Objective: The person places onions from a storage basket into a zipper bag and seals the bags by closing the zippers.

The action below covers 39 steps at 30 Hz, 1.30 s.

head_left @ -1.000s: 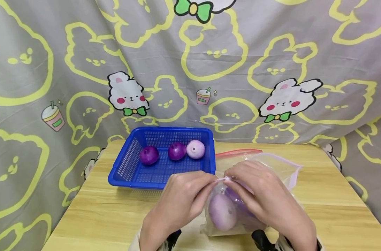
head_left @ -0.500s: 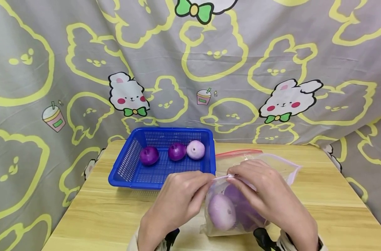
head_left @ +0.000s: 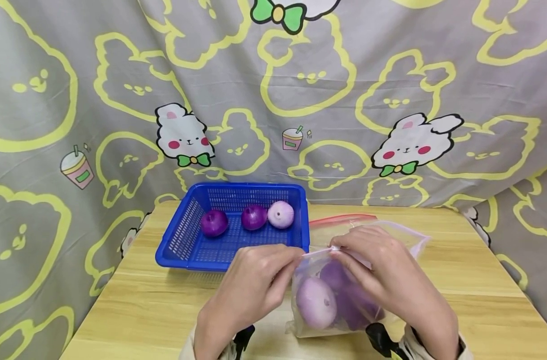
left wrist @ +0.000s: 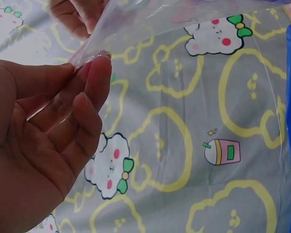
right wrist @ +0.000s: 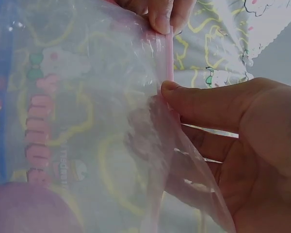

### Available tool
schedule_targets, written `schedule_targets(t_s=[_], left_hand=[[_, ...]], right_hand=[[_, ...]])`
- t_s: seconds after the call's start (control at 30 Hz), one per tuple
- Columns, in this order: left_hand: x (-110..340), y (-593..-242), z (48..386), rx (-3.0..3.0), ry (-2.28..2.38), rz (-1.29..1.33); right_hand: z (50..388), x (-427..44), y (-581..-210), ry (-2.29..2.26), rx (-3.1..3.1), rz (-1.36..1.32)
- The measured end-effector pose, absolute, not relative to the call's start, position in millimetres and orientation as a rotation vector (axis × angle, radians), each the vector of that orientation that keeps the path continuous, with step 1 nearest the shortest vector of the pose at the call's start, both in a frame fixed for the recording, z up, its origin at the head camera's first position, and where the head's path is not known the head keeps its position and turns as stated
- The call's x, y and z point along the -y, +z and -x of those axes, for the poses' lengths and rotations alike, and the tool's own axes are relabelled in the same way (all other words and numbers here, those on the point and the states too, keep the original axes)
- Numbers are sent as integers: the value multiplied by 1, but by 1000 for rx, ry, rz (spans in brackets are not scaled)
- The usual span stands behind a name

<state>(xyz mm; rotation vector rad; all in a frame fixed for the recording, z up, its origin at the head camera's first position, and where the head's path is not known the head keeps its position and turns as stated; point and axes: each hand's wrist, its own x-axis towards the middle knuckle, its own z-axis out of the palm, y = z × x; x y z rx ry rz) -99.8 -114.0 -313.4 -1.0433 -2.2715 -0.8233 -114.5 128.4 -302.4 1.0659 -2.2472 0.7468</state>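
A clear zip bag (head_left: 306, 270) with a pale pink zip edge stands at the front right of the table, with purple onions inside. One pale onion (head_left: 316, 302) shows plainly; darker purple onions (head_left: 352, 302) blur through the film beside it. My left hand (head_left: 250, 285) pinches the left end of the bag's top edge between thumb and fingers; in the left wrist view its remaining fingers curl loosely below. Farther right along the same edge, my right hand (head_left: 386, 270) pinches the zip at a small whitish piece, probably the slider (head_left: 334, 248). Pink printing (right wrist: 39, 131) marks the film.
Left of the bag, a blue plastic basket (head_left: 165, 257) holds two dark purple onions (head_left: 214, 223) and a paler one (head_left: 281, 215). Behind my right hand lie flat clear bags, one with a red edge (head_left: 343, 218), another with a lilac edge (head_left: 419, 245). A patterned curtain (head_left: 237, 75) hangs behind the table.
My right hand has slid a little rightward along the bag's zip edge, and my left hand has drawn slightly left. More of the edge now shows between them. The basket is unchanged.
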Motion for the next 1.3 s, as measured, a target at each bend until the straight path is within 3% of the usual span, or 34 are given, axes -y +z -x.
schedule_targets(t_s=[1.3], left_hand=[[119,-315,106,2322,-807,1021]], right_hand=[[130,-148,-308,740,2334,-976]])
